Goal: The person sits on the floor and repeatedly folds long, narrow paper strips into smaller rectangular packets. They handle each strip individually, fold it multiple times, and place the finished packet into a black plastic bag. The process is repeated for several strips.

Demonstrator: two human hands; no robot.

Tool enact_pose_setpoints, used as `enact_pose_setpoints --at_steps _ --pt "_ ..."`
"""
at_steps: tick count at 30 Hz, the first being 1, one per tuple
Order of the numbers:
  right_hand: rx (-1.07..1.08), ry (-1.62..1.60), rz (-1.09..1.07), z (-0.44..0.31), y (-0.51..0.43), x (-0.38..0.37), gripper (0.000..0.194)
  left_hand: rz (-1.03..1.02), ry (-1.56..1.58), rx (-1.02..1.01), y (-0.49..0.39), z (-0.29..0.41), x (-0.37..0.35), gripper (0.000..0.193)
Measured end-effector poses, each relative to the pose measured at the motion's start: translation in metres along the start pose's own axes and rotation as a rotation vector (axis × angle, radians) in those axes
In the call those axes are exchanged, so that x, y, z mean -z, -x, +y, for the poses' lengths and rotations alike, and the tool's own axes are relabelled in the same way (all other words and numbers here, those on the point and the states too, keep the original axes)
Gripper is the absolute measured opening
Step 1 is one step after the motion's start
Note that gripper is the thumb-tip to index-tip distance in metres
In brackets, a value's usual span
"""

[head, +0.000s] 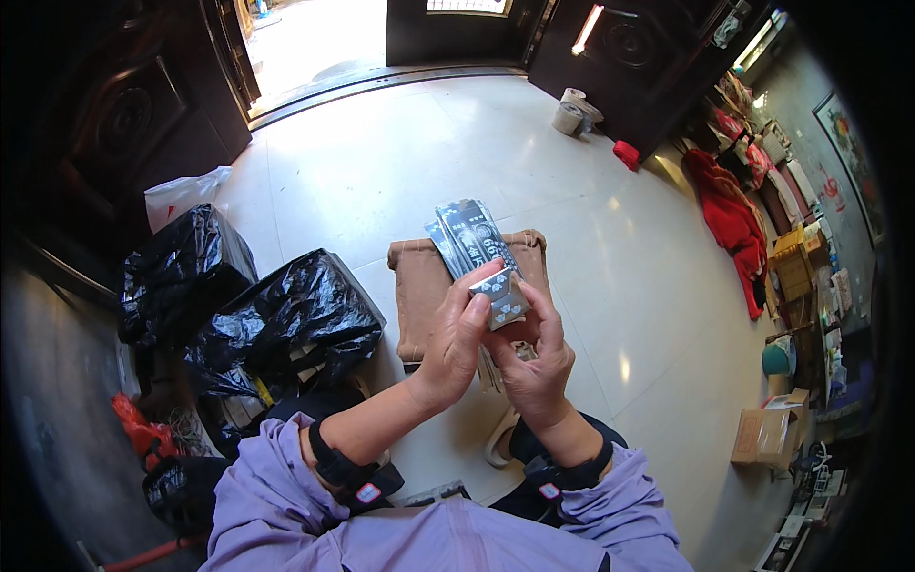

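Both hands hold a small folded carton point(508, 312) with a shiny end face and white printed motifs. My left hand point(454, 330) grips its left side, thumb on the near face and fingers along the far edge. On the right side, my right hand point(541, 352) pinches it with bent fingers. Beyond the hands, a stack of flat, dark printed cartons point(468, 232) lies fanned on a stool covered in brown cloth point(422, 300). The carton and hands hide part of the stack and the stool top.
Black plastic bags point(286, 314) with bulky contents stand left of the stool, near a white bag point(182, 193). Rolls point(570, 116) and a red bundle point(627, 154) sit by the dark door point(622, 50). A cardboard box point(761, 436) stands on the tiled floor point(643, 300) at right.
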State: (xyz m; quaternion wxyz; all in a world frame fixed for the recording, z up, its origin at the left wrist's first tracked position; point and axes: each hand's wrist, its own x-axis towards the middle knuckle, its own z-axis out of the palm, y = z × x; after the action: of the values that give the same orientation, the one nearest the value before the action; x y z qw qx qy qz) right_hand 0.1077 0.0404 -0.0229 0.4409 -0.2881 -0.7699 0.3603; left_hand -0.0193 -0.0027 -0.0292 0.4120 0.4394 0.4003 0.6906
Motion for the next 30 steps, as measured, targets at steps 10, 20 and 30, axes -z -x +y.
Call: enact_pose_setpoints --at_steps 10,20,30 --pt "0.036 0.084 0.003 -0.001 -0.004 -0.002 0.069 0.008 0.003 0.108 -0.009 -0.001 0.005 0.07" --pt "-0.195 -0.286 -0.194 0.003 -0.018 0.018 0.054 0.025 0.25 0.28 -0.008 -0.003 0.013 0.053" --pt "-0.12 -0.104 -0.161 0.001 -0.016 0.019 0.059 0.093 0.198 0.25 -0.011 -0.003 0.007 0.057"
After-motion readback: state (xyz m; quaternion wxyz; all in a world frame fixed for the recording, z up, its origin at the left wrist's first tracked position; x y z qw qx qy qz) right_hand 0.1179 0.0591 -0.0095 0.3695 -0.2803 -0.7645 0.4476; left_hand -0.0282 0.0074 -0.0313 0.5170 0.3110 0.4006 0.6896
